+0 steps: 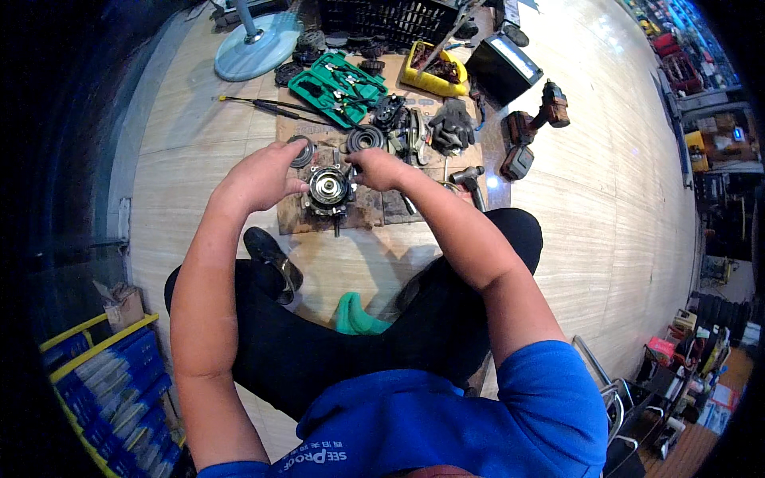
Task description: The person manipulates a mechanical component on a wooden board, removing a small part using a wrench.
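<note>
A round metal assembly (328, 188) with bolts and a bright centre sits on the worn cardboard (288, 223). On its left, my left hand (267, 177) has thumb and fingers spread, fingertips at a flat dark ring (303, 157) and thumb beside the assembly. My right hand (376, 170) is closed at the assembly's upper right; what its curled fingers hold is hidden. Just above it lies a black pulley (365, 139). Further right are dark metal parts (412, 137), grey gloves (453, 121) and a hammer (468, 177).
Around the cardboard stand a green tool case (319, 84), yellow bin (434, 70), black battery-like box (504, 68), power tools (550, 107) and a round stand base (253, 60). A blue-and-yellow rack (111, 374) is lower left; a green object (358, 315) lies between my legs.
</note>
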A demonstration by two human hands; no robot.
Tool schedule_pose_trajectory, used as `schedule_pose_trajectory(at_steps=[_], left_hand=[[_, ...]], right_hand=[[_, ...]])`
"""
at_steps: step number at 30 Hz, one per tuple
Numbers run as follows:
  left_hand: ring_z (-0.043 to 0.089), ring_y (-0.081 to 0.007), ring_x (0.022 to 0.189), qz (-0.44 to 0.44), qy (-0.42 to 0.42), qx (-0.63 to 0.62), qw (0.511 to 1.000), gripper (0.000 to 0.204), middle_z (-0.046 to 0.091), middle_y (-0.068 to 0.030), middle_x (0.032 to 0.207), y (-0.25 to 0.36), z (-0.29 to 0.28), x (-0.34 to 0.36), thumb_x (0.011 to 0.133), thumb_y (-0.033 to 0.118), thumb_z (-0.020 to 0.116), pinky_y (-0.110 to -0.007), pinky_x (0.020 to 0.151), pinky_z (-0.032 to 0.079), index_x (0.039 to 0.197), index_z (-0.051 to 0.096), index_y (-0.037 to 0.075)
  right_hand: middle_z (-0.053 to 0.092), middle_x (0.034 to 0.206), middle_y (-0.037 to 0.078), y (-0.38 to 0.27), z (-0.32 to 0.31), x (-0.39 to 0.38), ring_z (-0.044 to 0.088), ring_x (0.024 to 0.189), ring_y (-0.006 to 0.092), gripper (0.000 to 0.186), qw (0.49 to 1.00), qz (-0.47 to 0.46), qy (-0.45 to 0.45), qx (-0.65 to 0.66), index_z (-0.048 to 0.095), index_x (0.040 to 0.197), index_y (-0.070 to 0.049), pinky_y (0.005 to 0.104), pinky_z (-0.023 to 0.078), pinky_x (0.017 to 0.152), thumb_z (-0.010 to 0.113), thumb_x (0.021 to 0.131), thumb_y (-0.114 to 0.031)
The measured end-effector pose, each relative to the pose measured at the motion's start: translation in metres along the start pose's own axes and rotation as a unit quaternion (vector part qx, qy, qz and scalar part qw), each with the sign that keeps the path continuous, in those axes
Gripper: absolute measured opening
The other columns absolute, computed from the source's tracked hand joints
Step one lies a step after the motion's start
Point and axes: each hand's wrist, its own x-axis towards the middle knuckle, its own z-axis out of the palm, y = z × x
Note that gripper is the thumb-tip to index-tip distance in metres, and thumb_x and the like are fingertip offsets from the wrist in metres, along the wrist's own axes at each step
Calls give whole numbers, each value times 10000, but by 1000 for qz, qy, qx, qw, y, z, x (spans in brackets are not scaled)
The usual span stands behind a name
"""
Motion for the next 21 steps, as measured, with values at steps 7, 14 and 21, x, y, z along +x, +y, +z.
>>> schedule_pose_trajectory(at_steps=[7, 14, 21], left_hand=[[545, -389, 1167, -1, 3, -7, 1000, 711, 570, -232, 1258, 2, -1, -4, 779, 251, 776, -429, 979, 457, 1376, 447, 48], [541, -388, 1177, -7, -2, 2, 1000, 730, 570, -230, 1262, 5, -3, -3, 781, 253, 776, -428, 985, 454, 1395, 437, 48], [503, -393, 1245, -20, -28, -24, 999, 719, 536, -237, 1332, 9, -7, -1, 796, 229, 768, -422, 1050, 415, 1406, 432, 51]], right_hand=[[678, 949, 260, -22, -15, -3, 647, 936, 421, 468, 988, 150, 30, 2, 708, 863, 18, 479, 518, 850, 623, 890, -440], [668, 887, 277, 3, 8, 9, 659, 821, 405, 443, 965, 220, 104, 97, 692, 857, 54, 475, 523, 794, 612, 891, -381], [680, 867, 240, 18, 20, 12, 675, 762, 351, 330, 945, 219, 159, 186, 655, 1001, 46, 432, 534, 748, 648, 851, -247]])
